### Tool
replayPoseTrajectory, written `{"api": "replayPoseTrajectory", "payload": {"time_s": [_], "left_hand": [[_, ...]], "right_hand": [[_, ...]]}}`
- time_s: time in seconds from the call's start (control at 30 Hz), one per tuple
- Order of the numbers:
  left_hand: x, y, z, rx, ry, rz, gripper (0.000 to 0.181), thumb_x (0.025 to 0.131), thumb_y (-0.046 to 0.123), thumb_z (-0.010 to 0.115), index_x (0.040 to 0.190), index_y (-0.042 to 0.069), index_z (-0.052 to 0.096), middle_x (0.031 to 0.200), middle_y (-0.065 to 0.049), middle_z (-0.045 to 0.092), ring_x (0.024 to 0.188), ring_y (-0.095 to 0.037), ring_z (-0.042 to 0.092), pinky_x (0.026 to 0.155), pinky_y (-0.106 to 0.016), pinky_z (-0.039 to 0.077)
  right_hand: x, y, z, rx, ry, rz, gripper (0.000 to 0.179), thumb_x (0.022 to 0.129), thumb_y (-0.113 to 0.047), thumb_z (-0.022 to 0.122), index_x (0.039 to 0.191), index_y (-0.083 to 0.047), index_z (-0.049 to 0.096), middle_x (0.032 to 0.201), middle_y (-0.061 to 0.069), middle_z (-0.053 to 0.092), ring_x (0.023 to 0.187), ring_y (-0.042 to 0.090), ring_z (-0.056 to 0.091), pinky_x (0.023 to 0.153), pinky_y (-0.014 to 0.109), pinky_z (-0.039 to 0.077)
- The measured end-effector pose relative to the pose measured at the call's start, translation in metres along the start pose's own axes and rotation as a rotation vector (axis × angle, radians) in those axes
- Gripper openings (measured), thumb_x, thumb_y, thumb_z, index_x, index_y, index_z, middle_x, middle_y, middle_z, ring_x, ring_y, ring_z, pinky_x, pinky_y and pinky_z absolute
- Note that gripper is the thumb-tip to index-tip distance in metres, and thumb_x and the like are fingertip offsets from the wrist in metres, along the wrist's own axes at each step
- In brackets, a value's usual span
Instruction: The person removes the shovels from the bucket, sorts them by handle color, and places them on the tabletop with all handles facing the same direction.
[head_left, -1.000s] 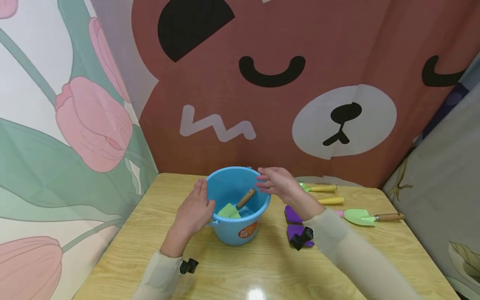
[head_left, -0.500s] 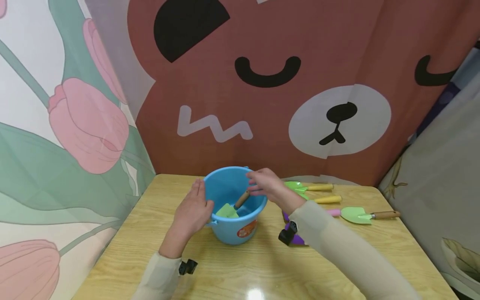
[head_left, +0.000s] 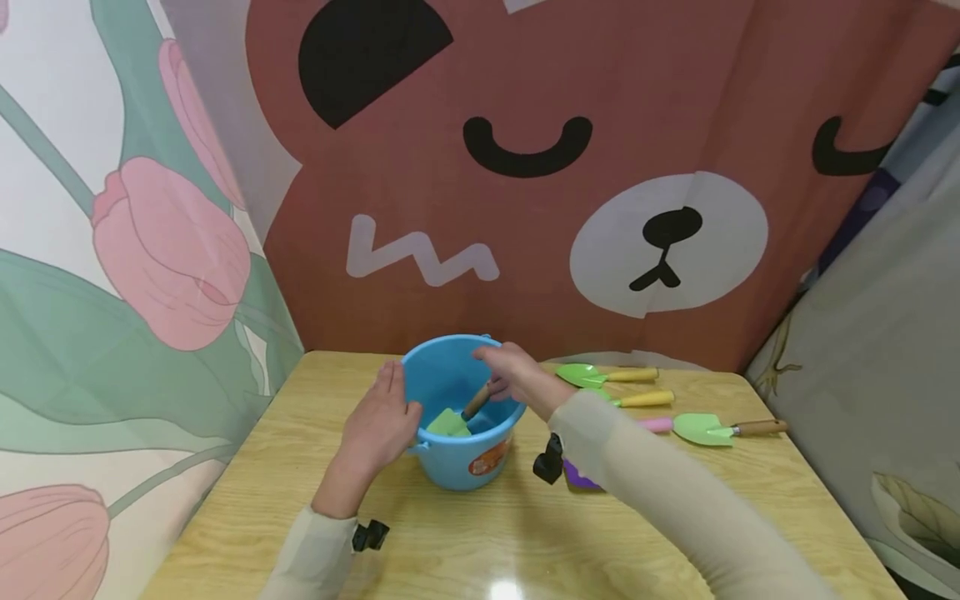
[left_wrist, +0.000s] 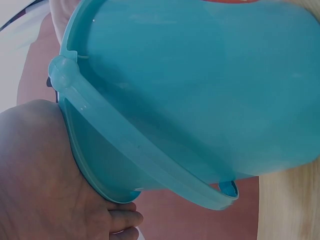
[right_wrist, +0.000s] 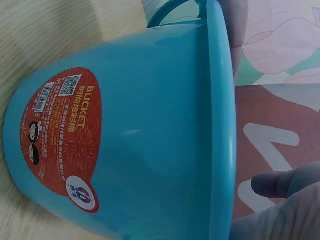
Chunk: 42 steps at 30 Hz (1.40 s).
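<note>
A light blue bucket (head_left: 457, 462) stands upright on the wooden table (head_left: 450, 558). Inside it leans a small garden shovel with a pale green blade (head_left: 448, 423) and a brown wooden handle (head_left: 476, 402). My left hand (head_left: 378, 425) rests against the left side of the rim with its fingers straight. The bucket's handle (left_wrist: 145, 155) hangs down on that side. Over the right rim, my right hand (head_left: 517, 379) reaches in, its fingertips at the top of the shovel's handle. Its thumb (right_wrist: 272, 184) is stretched out above the rim; the bucket wall hides its fingers in the right wrist view.
To the right lie two tools with yellow handles (head_left: 633, 376), a pink handle (head_left: 656, 425) and a green trowel (head_left: 703, 429) with a brown handle. A purple thing (head_left: 581, 476) is partly hidden by my right sleeve. A bear-print curtain (head_left: 420, 308) hangs behind the table.
My right hand has moved left and lower over the bucket, from its right rim to the shovel's handle. My left hand keeps its place at the rim.
</note>
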<state>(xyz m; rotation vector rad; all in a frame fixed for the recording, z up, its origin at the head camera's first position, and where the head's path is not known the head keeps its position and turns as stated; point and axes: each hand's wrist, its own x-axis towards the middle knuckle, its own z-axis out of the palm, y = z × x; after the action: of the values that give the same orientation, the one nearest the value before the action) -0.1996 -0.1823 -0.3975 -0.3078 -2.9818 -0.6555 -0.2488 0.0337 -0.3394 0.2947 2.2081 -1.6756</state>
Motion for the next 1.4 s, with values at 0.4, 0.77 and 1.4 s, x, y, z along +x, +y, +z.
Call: {"api": "replayPoseTrajectory", "payload": {"time_s": [0.4, 0.77, 1.4], "left_hand": [[0.000, 0.001, -0.002, 0.003, -0.007, -0.004, 0.073, 0.102, 0.033, 0.034, 0.158, -0.008, 0.012, 0.167, -0.024, 0.011, 0.155, -0.040, 0.011, 0.123, -0.053, 0.020], [-0.001, 0.002, 0.003, 0.003, 0.010, 0.000, 0.073, 0.102, 0.034, 0.034, 0.158, -0.008, 0.012, 0.167, -0.024, 0.011, 0.155, -0.040, 0.010, 0.123, -0.053, 0.020], [-0.002, 0.005, 0.006, -0.003, 0.021, 0.007, 0.073, 0.103, 0.034, 0.036, 0.158, -0.008, 0.014, 0.167, -0.024, 0.013, 0.155, -0.039, 0.012, 0.122, -0.054, 0.022]], "right_hand": [[0.004, 0.000, 0.010, -0.042, 0.022, 0.049, 0.070, 0.100, -0.032, 0.059, 0.155, 0.000, 0.029, 0.139, 0.036, 0.047, 0.128, 0.049, 0.054, 0.104, 0.057, 0.048], [0.007, 0.003, 0.012, -0.139, -0.041, 0.063, 0.073, 0.100, -0.033, 0.059, 0.157, -0.001, 0.028, 0.153, 0.032, 0.038, 0.137, 0.051, 0.044, 0.105, 0.061, 0.045], [0.022, 0.015, 0.017, -0.013, 0.026, 0.070, 0.072, 0.100, -0.036, 0.059, 0.156, -0.001, 0.031, 0.154, 0.029, 0.039, 0.138, 0.053, 0.041, 0.106, 0.065, 0.042]]}}
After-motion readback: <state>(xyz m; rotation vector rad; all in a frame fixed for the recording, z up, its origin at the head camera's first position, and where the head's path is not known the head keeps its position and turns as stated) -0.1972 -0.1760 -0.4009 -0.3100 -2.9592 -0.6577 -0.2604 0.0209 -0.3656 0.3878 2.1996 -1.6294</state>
